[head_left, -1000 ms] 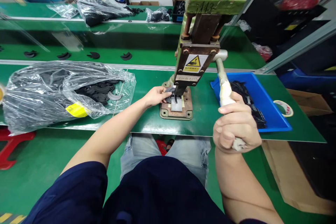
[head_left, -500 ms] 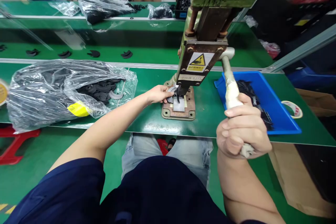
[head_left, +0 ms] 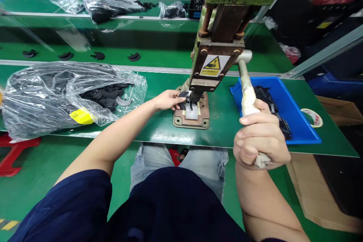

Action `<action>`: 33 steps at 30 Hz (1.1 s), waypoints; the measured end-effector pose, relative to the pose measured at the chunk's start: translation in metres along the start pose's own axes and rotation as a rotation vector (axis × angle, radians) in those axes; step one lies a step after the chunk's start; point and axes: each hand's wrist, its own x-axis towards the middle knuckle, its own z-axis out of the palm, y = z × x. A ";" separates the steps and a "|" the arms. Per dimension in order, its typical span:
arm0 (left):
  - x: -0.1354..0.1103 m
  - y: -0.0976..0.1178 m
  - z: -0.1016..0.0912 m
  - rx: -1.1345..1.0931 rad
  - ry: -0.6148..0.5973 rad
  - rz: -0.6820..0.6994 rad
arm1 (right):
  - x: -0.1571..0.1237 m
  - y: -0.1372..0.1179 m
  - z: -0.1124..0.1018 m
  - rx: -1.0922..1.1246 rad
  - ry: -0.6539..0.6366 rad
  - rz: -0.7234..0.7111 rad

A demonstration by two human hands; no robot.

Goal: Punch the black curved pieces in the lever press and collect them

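A green hand press (head_left: 218, 45) stands on the green table (head_left: 159, 128), its ram down over the base plate (head_left: 192, 115). My left hand (head_left: 167, 100) pinches a small black curved part (head_left: 183, 95) at the die under the ram. My right hand (head_left: 261, 136) is wrapped round the taped lever handle (head_left: 247, 96), which slants down toward me on the press's right side.
A clear plastic bag (head_left: 56, 98) of black parts with a yellow label lies left of the press. A blue tray (head_left: 286, 113) holding black pieces sits to the right, a tape roll (head_left: 312, 117) beyond it. Single black parts (head_left: 133, 57) lie along the far belt; more bags stand behind.
My left hand has shifted the black part slightly at the die. My right hand keeps its grip on the lever, which has barely moved. The view shifted a little.
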 end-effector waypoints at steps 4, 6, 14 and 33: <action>0.003 0.000 0.002 0.037 -0.044 0.019 | -0.001 0.001 0.002 0.018 0.029 -0.006; 0.005 0.000 0.004 0.042 -0.037 0.029 | -0.001 0.000 0.002 0.016 0.021 -0.005; 0.006 0.005 0.007 0.101 -0.017 -0.029 | 0.000 -0.004 0.001 -0.006 0.008 0.028; 0.006 0.011 0.011 -0.122 -0.037 -0.286 | 0.103 0.003 0.019 0.237 0.178 -0.099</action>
